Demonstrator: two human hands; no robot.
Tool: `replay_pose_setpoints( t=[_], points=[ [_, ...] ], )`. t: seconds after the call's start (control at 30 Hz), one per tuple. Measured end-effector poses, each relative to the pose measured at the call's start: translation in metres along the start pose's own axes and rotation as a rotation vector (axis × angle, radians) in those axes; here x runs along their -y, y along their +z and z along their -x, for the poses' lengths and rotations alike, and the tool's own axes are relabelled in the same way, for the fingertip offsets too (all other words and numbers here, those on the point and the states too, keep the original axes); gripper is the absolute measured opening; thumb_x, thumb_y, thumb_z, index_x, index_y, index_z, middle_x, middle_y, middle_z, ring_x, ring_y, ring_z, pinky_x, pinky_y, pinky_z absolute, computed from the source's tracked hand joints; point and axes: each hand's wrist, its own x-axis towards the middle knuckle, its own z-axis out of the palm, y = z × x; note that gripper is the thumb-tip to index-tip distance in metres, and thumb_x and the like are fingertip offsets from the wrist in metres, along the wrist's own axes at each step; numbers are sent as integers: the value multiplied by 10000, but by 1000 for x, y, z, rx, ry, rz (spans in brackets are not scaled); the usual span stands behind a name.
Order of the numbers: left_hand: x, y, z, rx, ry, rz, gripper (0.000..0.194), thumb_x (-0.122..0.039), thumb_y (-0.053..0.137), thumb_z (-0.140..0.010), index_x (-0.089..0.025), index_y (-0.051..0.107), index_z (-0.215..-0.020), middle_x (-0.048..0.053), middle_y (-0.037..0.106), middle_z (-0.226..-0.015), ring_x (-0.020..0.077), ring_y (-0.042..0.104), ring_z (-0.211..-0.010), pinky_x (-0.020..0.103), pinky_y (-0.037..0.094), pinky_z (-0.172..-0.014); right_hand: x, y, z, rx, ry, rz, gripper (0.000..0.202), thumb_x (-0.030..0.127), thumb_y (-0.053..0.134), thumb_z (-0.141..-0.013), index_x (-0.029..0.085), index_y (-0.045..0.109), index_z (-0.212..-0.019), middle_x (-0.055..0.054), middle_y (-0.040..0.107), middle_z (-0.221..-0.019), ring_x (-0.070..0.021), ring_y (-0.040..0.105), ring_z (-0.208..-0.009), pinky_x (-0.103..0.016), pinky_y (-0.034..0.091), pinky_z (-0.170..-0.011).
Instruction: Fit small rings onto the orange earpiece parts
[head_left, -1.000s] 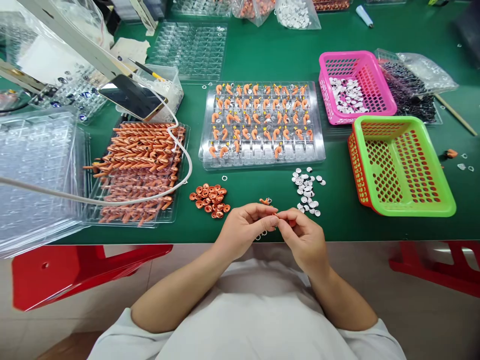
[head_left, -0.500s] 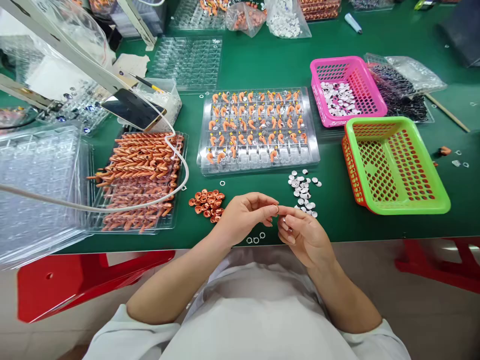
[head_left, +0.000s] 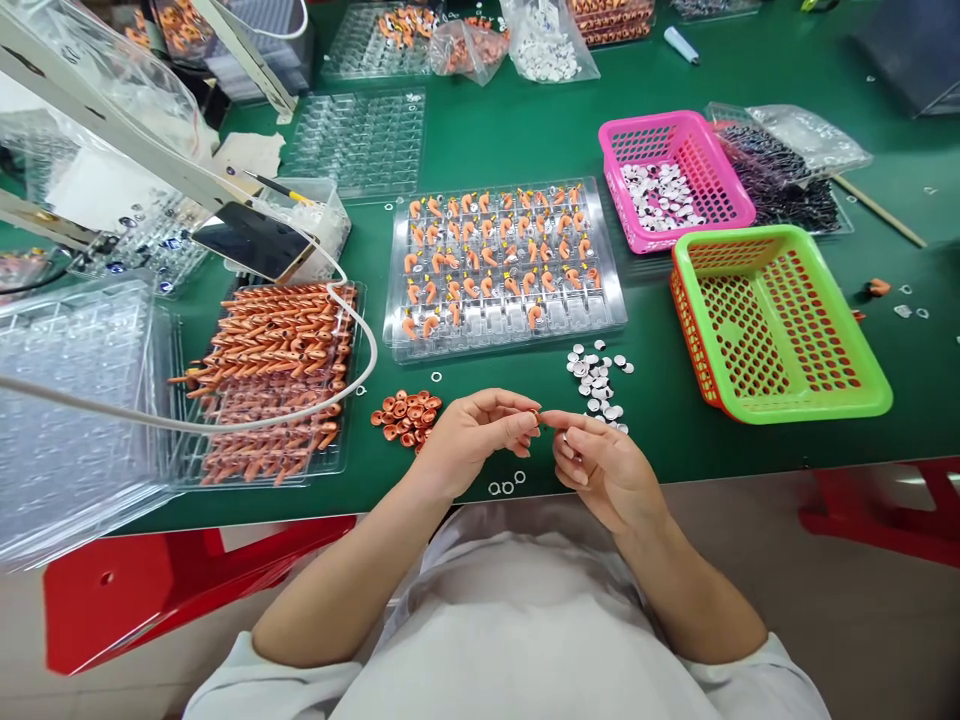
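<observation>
My left hand (head_left: 474, 440) pinches a small copper-coloured cup (head_left: 535, 414) between thumb and fingers, in front of my body. The index fingertip of my right hand (head_left: 611, 462) reaches the cup's edge. The other right fingers are curled against the thumb, with a tiny pale thing among them too small to make out. Left of my hands lies a pile of copper-coloured cups (head_left: 405, 415). Small white discs (head_left: 596, 380), some with dark parts, are scattered beyond my right hand. Several thin white rings (head_left: 508, 488) lie by the table edge.
A clear tray (head_left: 502, 335) of curved orange pieces stands ahead. To the right are a pink basket (head_left: 679, 240) with white discs and a green basket (head_left: 817, 412). Orange rods (head_left: 281, 340), a phone (head_left: 255, 240) and a white cable (head_left: 367, 345) occupy the left.
The whole view has shifted and turned slightly. My hands stay together at the copper-coloured cup, and the right index finger is stretched a little straighter towards it.
</observation>
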Motion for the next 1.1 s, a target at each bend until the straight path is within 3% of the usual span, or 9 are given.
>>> replay_pose_setpoints(
  t=[0.13,0.27,0.37,0.5,0.7,0.87,1.03,1.1],
  points=[
    [2,-7,7,-2,48,-10,166,-245,808,-738,-153,736,-856,9,719,-731,97,651,-604,195,550,-584,2,-7,4,-69,-133,142,213,275,680,-809,181,743,-989,50,457,-566,-58,377,-472,-213,271,-456],
    [8,-8,22,11,64,-48,113,-226,788,-762,-163,736,-841,2,717,-744,89,649,-620,193,556,-620,0,-14,16,-176,-396,548,148,272,628,-876,221,741,-955,27,507,-634,-85,435,-531,-233,331,-482],
    [15,-5,34,15,34,-73,101,-218,790,-757,-166,738,-827,3,716,-751,93,653,-658,188,556,-641,-7,-12,26,-103,-531,864,146,215,604,-890,233,728,-964,0,566,-766,-95,487,-588,-242,376,-507],
    [26,0,42,9,14,-94,102,-223,787,-759,-174,744,-837,10,730,-775,105,664,-707,192,559,-674,-19,-7,33,56,-668,1047,217,131,578,-884,226,677,-1053,2,570,-755,-107,521,-626,-229,413,-518],
    [32,0,47,-8,-21,-117,146,-247,764,-785,-177,755,-913,36,760,-847,150,705,-801,230,583,-740,-32,-4,30,35,-899,1167,232,66,580,-860,211,614,-1038,2,561,-745,-105,537,-613,-213,447,-499],
    [32,1,49,27,-47,-48,192,-229,777,-770,-178,758,-955,35,769,-879,159,718,-830,236,597,-751,-37,-4,25,18,-1108,1415,248,46,582,-846,204,591,-1037,-10,583,-725,-127,553,-613,-247,471,-530],
    [32,-1,47,-12,-41,-27,188,-240,804,-737,-166,760,-904,36,768,-849,159,715,-810,249,601,-756,-31,-8,23,97,-1069,1474,254,77,558,-871,221,594,-1077,-19,618,-759,-130,586,-637,-245,494,-560],
    [31,-3,46,-49,-39,-30,191,-247,811,-729,-167,756,-892,38,770,-842,162,714,-811,252,600,-753,-23,-12,22,57,-1019,1492,254,83,566,-871,233,598,-1074,-27,629,-791,-134,600,-657,-247,494,-576]
  ],
)
